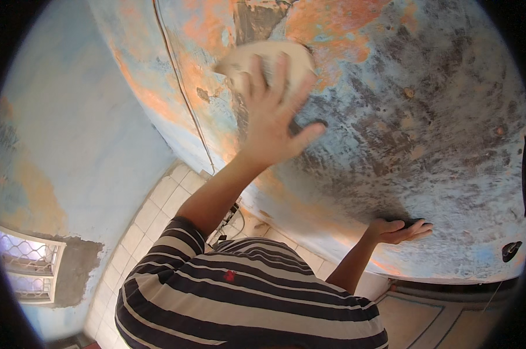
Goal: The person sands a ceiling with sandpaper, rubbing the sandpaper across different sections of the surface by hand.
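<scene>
My left hand (273,118) lies spread over a beige sheet (289,50), pressing it flat to the painted wall (402,144). The sheet looks like sandpaper, seen from its back, and both it and the fingers are blurred. Patchy blue, orange and dark grey paint covers the wall, with a bare grey strip (256,19) above the sheet. Lower on the right, my right hand (400,230) rests at the wall, thumb apart from the fingers, and holds nothing that I can see. Part of its palm is hidden.
A thin cable (182,87) runs along the wall left of my left hand. White tiles (158,205) lie below, near a black device with a cord (230,216). A grilled window (31,261) is in the left wall. A black fitting (511,251) sits low on the right.
</scene>
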